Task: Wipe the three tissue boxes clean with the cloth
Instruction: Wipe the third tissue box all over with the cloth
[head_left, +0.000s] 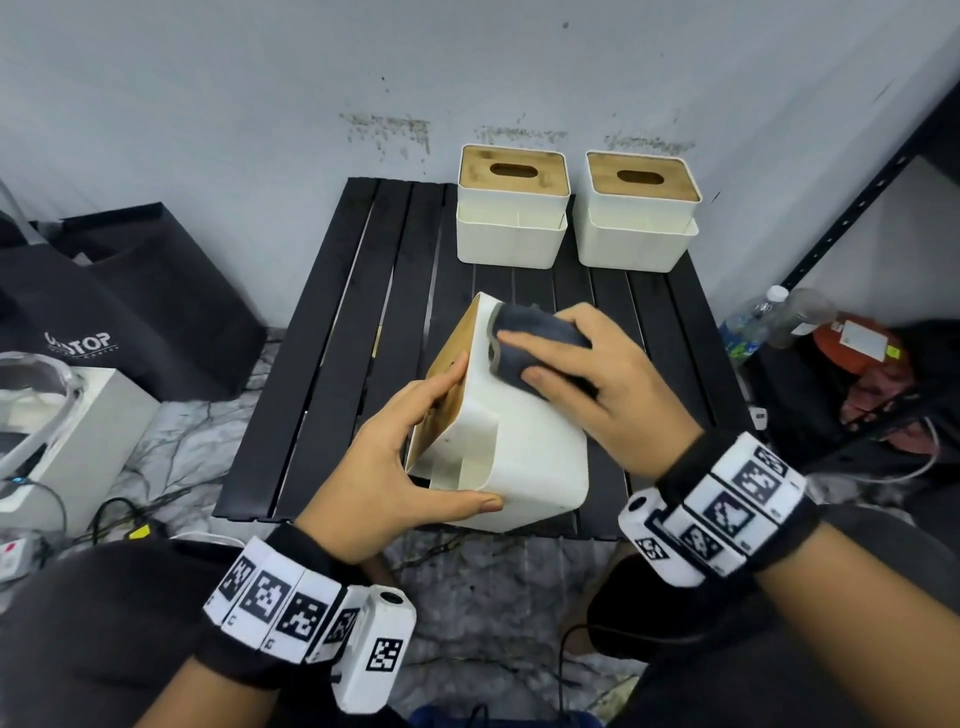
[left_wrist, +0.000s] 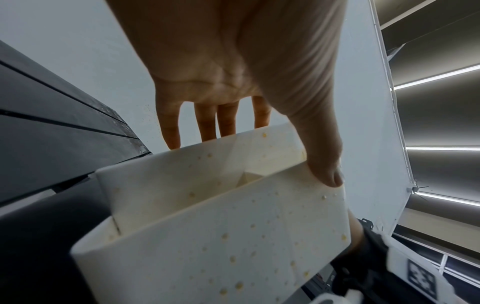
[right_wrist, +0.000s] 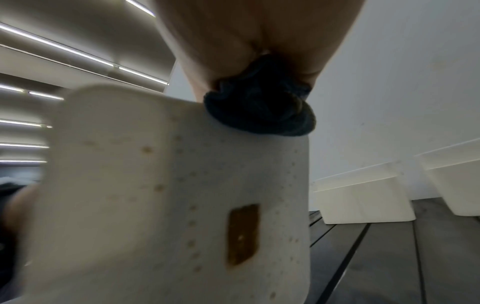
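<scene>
A white tissue box (head_left: 519, 447) with a wooden lid is tilted on its edge over the black slatted table (head_left: 353, 338). My left hand (head_left: 470, 434) grips it, fingers on the lid and thumb on the white side. My right hand (head_left: 524, 358) holds a bunched dark cloth (head_left: 545, 327) and presses it on the box's upper face. The left wrist view shows yellowish spots on the box (left_wrist: 207, 236), with my left hand's (left_wrist: 262, 159) thumb on its rim. In the right wrist view the cloth (right_wrist: 259, 107) sits on the spotted box (right_wrist: 168, 195). Two more boxes (head_left: 511, 208) (head_left: 639, 213) stand upright at the table's back.
A black bag (head_left: 130, 312) and a white appliance (head_left: 67, 426) sit on the floor at the left. Plastic bottles (head_left: 753, 327) and clutter lie under a black shelf rack (head_left: 857, 208) at the right. Cables trail over the marble floor. A white wall is behind the table.
</scene>
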